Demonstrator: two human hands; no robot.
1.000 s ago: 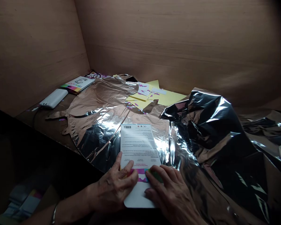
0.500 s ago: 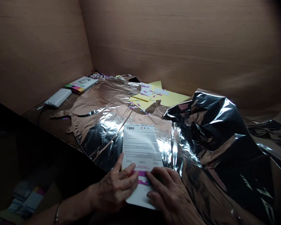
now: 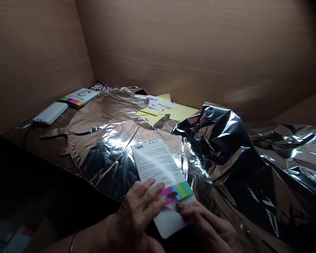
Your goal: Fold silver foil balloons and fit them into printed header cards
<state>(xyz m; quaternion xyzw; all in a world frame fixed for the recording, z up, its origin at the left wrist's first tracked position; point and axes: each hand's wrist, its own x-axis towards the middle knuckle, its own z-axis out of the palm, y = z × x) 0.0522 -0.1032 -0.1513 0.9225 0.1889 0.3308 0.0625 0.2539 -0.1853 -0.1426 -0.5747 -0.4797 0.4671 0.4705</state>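
A flat white packet [image 3: 158,165] lies at a slant in front of me, with small print, a barcode and a rainbow-coloured band with a hanging hole. Its plain white flap [image 3: 171,221] extends toward me below the band. My left hand [image 3: 140,207] grips the packet's left side, fingers laid across its face and the band. On the flap's right side, just under the band, my right hand [image 3: 208,223] is closed with thumb and fingertips together. Beneath the packet's far part spreads a flat, shiny foil balloon [image 3: 107,130].
Several yellow papers [image 3: 184,112] lie near the back panel [image 3: 173,52]. At left are a white power bank [image 3: 50,113] with a cable and a stack of similar packets [image 3: 80,96]. Crumpled foil [image 3: 226,140] rises at right. More packets sit in a dark box [image 3: 18,240] at lower left.
The packet has turned, its near end swinging right, and more of the coloured band shows. My right hand has shifted right and down, off the band onto the flap. The view has shifted slightly right.
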